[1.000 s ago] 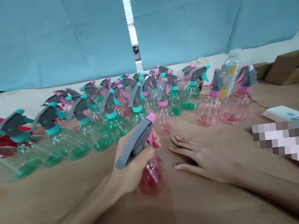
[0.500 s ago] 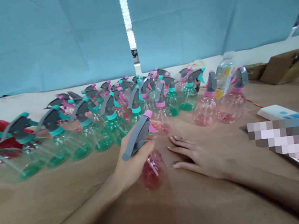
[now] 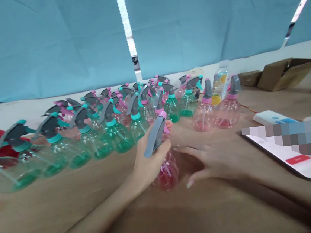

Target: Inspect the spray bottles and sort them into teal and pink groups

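Observation:
My left hand (image 3: pixel 151 152) is wrapped round the neck of a pink spray bottle (image 3: pixel 167 173) with a grey and pink trigger head. The bottle stands nearly upright, pink in its lower part. Just to its right, my right hand (image 3: pixel 212 160) has its fingers apart and holds nothing; whether its fingertips touch the bottle I cannot tell. Behind my left hand is another pink-collared spray bottle (image 3: pixel 159 103), partly hidden. Along the left stretches a row of green spray bottles (image 3: pixel 95 147) with grey and turquoise heads.
Two pink spray bottles (image 3: pixel 204 116) stand right of the group, before a clear drink bottle (image 3: pixel 220 79). An open cardboard box (image 3: pixel 277 74) sits at the back right. A phone (image 3: pixel 304 163) lies on the table at right, near a white box (image 3: pixel 270 117). Red material (image 3: pixel 0 143) shows at far left.
My right hand has lifted a little, and its thumb has spread away from the fingers. The held spray bottle appears slightly farther right. The whole view has shifted.

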The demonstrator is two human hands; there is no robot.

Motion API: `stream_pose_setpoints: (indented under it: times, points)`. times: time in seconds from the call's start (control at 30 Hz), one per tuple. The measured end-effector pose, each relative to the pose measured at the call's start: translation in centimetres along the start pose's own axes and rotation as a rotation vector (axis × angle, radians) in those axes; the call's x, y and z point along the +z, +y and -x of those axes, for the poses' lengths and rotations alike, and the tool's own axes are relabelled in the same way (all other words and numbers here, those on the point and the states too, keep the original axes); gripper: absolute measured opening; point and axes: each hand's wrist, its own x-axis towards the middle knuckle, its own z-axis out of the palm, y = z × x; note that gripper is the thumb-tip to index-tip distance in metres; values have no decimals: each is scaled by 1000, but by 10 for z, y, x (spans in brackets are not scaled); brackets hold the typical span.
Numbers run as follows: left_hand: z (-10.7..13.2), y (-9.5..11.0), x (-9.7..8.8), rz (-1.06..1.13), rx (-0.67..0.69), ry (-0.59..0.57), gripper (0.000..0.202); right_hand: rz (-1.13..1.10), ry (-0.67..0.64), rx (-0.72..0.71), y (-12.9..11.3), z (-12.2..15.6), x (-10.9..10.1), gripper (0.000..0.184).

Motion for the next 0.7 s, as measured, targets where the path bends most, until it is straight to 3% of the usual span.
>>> stream_pose_setpoints:
  times: [0.2,0.43,0.53,0.7]
  points:
    - [-16,10,39,79,104,-24,31,27,142,31,-18,21,-30,71]
    - [-31,19,79,72,140,-63,30,107,353,120,-11,24,-27,52]
    - [-39,22,80,36,153,-126,40,77,395,108,0,22,-25,50]
    - [-39,15,62,-70,111,-192,73,8,364,17,24,7,-28,43]
